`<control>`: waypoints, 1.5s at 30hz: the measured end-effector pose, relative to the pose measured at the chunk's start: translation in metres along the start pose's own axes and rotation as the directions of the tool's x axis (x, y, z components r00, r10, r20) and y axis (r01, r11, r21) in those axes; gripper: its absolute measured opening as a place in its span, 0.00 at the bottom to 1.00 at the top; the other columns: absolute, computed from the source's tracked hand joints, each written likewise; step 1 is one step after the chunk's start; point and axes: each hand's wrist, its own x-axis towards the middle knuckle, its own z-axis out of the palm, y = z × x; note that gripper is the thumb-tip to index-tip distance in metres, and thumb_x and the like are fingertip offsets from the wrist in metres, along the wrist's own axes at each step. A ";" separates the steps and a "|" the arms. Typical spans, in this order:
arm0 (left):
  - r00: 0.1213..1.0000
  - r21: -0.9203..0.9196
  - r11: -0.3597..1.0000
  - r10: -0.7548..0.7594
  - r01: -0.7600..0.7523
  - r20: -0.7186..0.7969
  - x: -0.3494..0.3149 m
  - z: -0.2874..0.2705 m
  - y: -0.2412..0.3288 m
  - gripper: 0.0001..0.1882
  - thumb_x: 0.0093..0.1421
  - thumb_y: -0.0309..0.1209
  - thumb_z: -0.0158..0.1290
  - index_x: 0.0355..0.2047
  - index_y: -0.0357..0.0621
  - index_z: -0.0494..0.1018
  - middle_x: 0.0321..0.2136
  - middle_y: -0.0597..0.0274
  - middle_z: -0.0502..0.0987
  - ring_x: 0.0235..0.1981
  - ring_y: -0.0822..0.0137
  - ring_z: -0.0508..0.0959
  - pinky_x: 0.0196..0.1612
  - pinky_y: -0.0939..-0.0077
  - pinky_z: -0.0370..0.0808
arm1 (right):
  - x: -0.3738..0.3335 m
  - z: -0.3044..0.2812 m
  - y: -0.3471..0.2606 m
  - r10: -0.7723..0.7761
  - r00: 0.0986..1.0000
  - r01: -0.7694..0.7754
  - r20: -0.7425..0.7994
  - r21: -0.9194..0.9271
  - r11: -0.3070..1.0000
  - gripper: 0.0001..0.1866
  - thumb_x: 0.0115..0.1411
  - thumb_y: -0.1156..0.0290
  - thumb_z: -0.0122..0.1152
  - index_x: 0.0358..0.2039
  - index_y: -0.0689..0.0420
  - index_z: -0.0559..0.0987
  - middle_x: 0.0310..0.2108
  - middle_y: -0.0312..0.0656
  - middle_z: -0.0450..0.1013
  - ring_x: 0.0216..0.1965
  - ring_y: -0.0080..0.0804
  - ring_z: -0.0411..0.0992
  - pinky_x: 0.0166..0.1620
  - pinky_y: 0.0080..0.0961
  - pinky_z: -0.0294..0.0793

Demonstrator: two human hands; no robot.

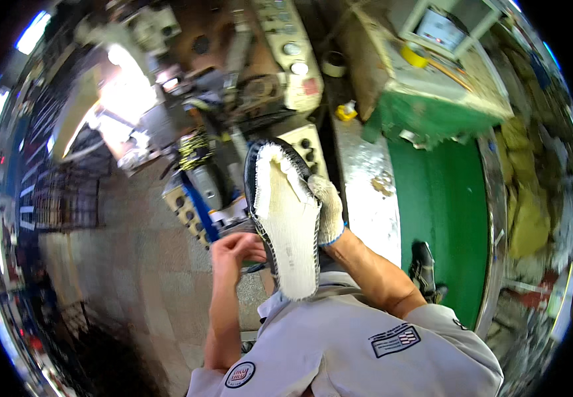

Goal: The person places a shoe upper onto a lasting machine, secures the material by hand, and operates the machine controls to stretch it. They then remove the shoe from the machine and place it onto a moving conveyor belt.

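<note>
A shoe upper is held up in front of me with its pale bottom facing me. Dark material runs around its rim, and a whip-like stitch joins it to the white sole board. Near the toe, the white lining stands up in a ruffled edge. My right hand, in a pale knit glove with a blue cuff edge, grips the upper's right side. My bare left hand is closed at the left side, its fingertips against the upper's dark edge and partly hidden by it.
A machine with a blue part stands just beyond the upper, and a bright lamp glows at far left. To the right are a metal ledge, a green-floored trough holding a dark shoe, and a bench with yellow tape.
</note>
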 end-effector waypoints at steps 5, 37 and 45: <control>0.541 0.526 0.663 0.745 -0.533 -0.392 0.050 0.020 0.019 0.07 0.67 0.27 0.56 0.41 0.35 0.80 0.36 0.64 0.81 0.36 0.74 0.78 0.41 0.77 0.75 | -0.053 -0.094 -0.072 -0.172 0.970 0.148 -0.174 -0.140 0.979 0.26 0.60 0.60 0.62 0.55 0.63 0.77 0.46 0.46 0.79 0.45 0.35 0.78 0.53 0.31 0.77; 0.689 -0.727 0.566 0.346 0.388 0.637 0.026 0.067 -0.022 0.47 0.51 0.57 0.58 0.63 0.33 0.66 0.46 0.38 0.79 0.44 0.37 0.81 0.50 0.46 0.79 | 0.023 0.005 -0.029 -0.040 0.985 0.021 0.165 0.119 0.993 0.45 0.62 0.40 0.60 0.67 0.62 0.64 0.61 0.49 0.71 0.59 0.41 0.72 0.63 0.42 0.69; 0.892 0.001 0.894 0.447 -0.448 0.071 0.025 0.052 -0.001 0.27 0.68 0.47 0.55 0.53 0.34 0.77 0.43 0.61 0.81 0.44 0.70 0.80 0.51 0.74 0.76 | -0.027 0.023 -0.053 -0.254 0.965 0.232 -0.064 -0.245 0.941 0.25 0.59 0.68 0.65 0.55 0.63 0.74 0.39 0.40 0.77 0.36 0.27 0.78 0.42 0.25 0.80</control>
